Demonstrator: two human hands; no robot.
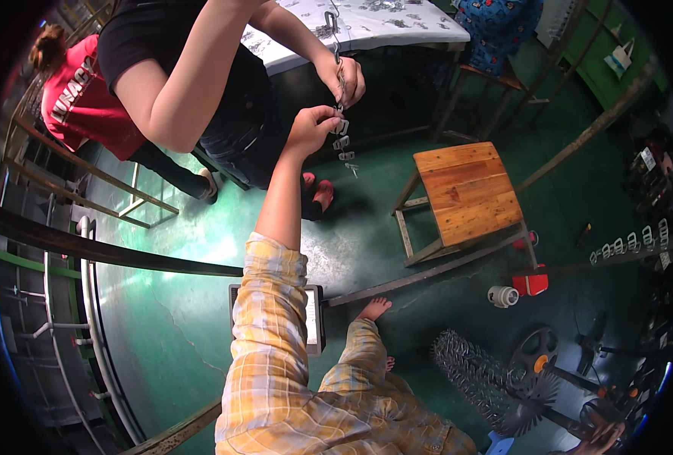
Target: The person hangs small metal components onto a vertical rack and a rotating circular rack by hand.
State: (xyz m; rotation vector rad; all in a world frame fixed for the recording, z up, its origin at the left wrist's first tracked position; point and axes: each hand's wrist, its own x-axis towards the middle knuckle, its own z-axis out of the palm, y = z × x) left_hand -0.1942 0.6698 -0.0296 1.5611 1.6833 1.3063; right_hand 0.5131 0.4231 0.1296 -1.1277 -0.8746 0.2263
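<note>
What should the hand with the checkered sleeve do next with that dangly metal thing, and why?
Perhaps the left hand should slide gently down the strand of metal pieces: its fingertips are up near the co-worker's hand, which is on the strand just above, while the lower pieces dangle freely.

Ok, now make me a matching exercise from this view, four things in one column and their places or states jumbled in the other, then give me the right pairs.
Things:
1. Left hand
2. Unoccupied wooden stool
3. Tote bag
4. White-topped table

Places or states:
A. Against a green panel, near the upper right
B. Strewn with small metal pieces
C. Pinching a hanging strand of metal links
D. Standing on the green floor, with an orange-brown plank seat

Right pairs: 1-C, 2-D, 3-A, 4-B.
</note>
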